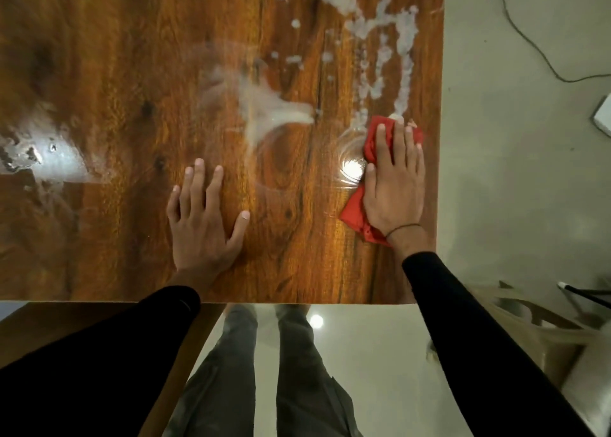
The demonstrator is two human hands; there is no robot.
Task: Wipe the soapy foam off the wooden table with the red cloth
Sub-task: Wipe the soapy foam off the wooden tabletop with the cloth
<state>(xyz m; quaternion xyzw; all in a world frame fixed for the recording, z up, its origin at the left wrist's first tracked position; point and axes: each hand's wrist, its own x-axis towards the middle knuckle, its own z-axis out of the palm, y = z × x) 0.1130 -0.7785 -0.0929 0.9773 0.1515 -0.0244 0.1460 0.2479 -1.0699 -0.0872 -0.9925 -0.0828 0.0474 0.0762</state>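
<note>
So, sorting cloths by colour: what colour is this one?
Plain red cloth, clearest in the head view.

Dim warm light, lamp glare on the table (132, 89), blurred edges.

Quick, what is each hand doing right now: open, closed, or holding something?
Left hand: open, fingers spread flat on the brown wooden table.
Right hand: open, straight fingers pressing the crumpled red cloth down.
</note>
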